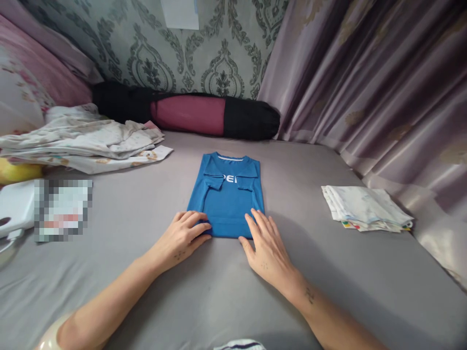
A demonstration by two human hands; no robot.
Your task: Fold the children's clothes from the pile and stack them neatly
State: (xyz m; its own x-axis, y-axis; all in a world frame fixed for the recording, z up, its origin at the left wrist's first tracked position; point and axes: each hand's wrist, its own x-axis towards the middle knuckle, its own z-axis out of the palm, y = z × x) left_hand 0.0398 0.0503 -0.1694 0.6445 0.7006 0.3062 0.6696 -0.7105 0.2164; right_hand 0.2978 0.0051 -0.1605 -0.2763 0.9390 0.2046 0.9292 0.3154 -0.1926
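Note:
A blue T-shirt [228, 201] lies folded into a narrow rectangle in front of me. Both its sides are turned in, with the sleeves lying across the front over part of a white print. The collar points away from me, and a folded band runs along the near edge. My left hand [186, 233] rests on the near left corner, fingers stretched over the cloth and thumb along the near edge. On the near right corner lies my right hand [264, 243], its fingers spread and its thumb apart. Neither hand visibly grips the fabric.
A grey bed sheet [226, 282] spreads beneath everything. Rumpled light clothes [95, 136], a white device with a cable [18, 206] and a blurred packet [63, 209] lie left. Folded white cloths [367, 206] sit right. A black and maroon roll [189, 114] lies along the wall.

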